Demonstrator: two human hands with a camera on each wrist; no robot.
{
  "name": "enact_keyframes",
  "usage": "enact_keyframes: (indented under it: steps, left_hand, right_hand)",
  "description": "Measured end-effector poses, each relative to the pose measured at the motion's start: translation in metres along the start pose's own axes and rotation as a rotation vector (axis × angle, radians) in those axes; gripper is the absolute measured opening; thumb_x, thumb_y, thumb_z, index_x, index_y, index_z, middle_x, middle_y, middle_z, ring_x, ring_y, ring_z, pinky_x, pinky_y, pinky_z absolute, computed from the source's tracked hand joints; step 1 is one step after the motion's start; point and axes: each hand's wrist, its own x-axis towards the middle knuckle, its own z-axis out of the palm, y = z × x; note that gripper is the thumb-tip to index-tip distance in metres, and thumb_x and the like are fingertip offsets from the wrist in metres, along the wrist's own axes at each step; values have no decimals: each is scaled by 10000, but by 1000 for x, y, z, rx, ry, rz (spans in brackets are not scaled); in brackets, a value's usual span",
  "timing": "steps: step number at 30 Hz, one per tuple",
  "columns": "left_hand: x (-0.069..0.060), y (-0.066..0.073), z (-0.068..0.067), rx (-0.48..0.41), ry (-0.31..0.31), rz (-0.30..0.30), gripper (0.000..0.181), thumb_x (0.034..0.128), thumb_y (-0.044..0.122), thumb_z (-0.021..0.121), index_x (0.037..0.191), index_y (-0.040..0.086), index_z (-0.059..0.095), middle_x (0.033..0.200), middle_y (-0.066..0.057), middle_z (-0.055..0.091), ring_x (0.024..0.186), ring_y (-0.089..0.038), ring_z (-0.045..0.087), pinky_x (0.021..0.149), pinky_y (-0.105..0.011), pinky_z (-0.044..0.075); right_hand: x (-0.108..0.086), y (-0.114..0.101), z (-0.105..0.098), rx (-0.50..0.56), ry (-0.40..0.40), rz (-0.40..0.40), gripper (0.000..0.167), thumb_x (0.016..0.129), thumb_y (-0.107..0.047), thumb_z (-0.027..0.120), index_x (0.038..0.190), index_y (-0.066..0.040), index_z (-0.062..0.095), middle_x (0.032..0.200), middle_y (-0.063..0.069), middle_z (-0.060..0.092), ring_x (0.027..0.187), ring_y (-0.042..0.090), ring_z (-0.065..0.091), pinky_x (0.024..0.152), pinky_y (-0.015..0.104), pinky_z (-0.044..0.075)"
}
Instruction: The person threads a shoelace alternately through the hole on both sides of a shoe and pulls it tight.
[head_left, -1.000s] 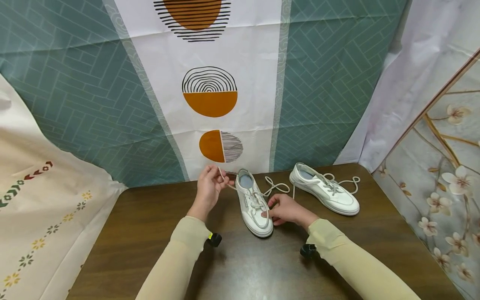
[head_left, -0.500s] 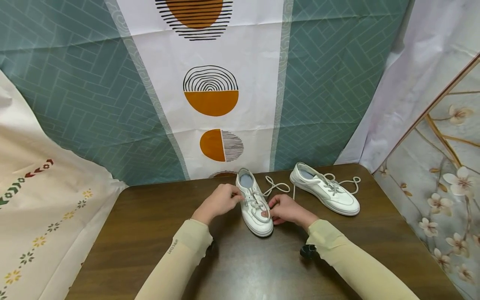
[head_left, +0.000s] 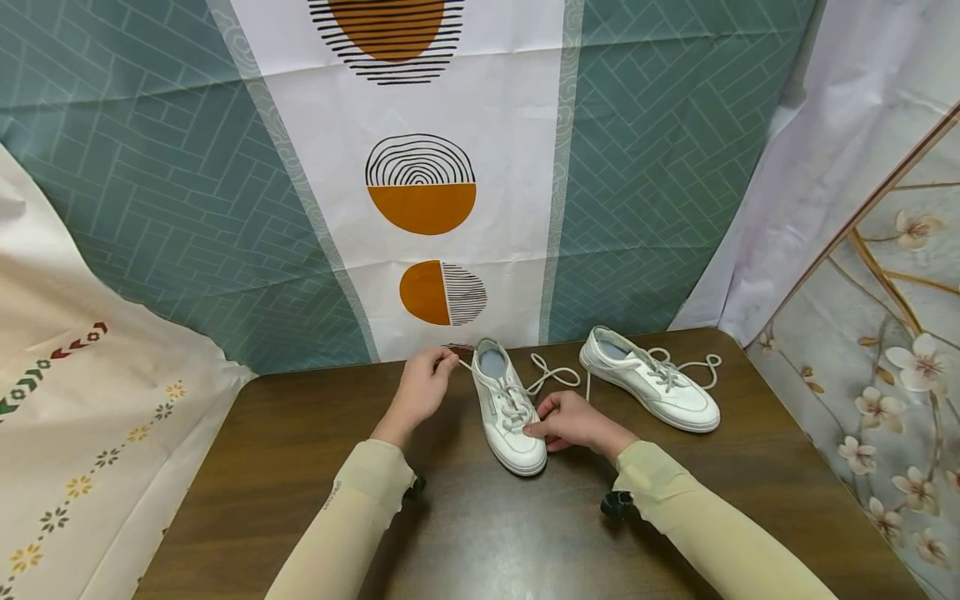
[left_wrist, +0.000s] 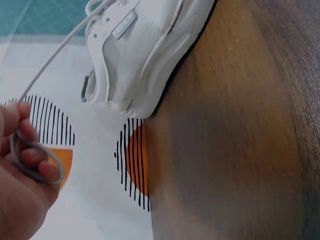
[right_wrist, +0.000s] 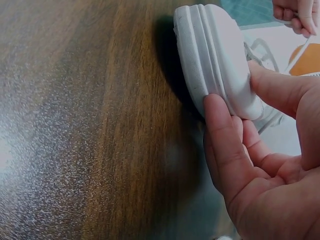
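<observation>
A white lace-up sneaker [head_left: 512, 417] stands on the table with its toe towards me. My left hand [head_left: 424, 385] is up at its left, near the heel, pinching a pale shoelace [left_wrist: 56, 54] that runs taut to the shoe's eyelets. In the left wrist view the rest of that lace loops round the curled fingers. My right hand [head_left: 576, 422] grips the toe end from the right, thumb on the upper and fingers along the sole's side, as the right wrist view shows. Another loose lace [head_left: 553, 375] lies on the table to the shoe's right.
A second white sneaker [head_left: 651, 379] with trailing laces stands on the right of the brown wooden table [head_left: 300, 467]. Directly behind the table hangs a patterned cloth [head_left: 480, 208]. Other cloths hang at the left and right sides.
My left hand came down to the shoe's side, then drew back up and left, pulling the lace. A lace loop over the toe is gone. The right hand stayed in place.
</observation>
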Motion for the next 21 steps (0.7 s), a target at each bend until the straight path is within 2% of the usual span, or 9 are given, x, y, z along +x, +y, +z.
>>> enact_keyframes:
  steps: [6,10,14,21]
  left_hand:
    - [3,-6,-13,-104,228,-103,246,974,307,487,935,111,630,822,-74,595,719,-210,479,667,-326,402]
    - [4,-13,-17,-135,368,-140,228,963,286,512,920,101,637,831,-76,610,738,-213,478,689,-322,386]
    - [1,-16,-17,-126,430,-164,206,958,263,521,885,106,633,814,-67,601,748,-213,481,700,-314,370]
    - [0,-17,-15,-140,459,-180,206,956,261,522,865,108,626,846,-68,615,763,-223,498,704,-322,378]
  right_hand:
    - [-1,1,0,-3,0,1,427,725,-182,792,984,17,516,717,59,614,608,152,612,587,341,559]
    - [-1,1,0,-7,7,5,418,722,-185,795,973,10,523,723,64,616,607,153,612,583,336,558]
    - [-1,1,1,-10,12,9,408,723,-181,792,967,9,526,727,67,617,606,153,611,578,331,557]
    - [1,2,1,-5,17,7,407,719,-182,795,964,8,531,720,67,614,604,161,612,569,328,555]
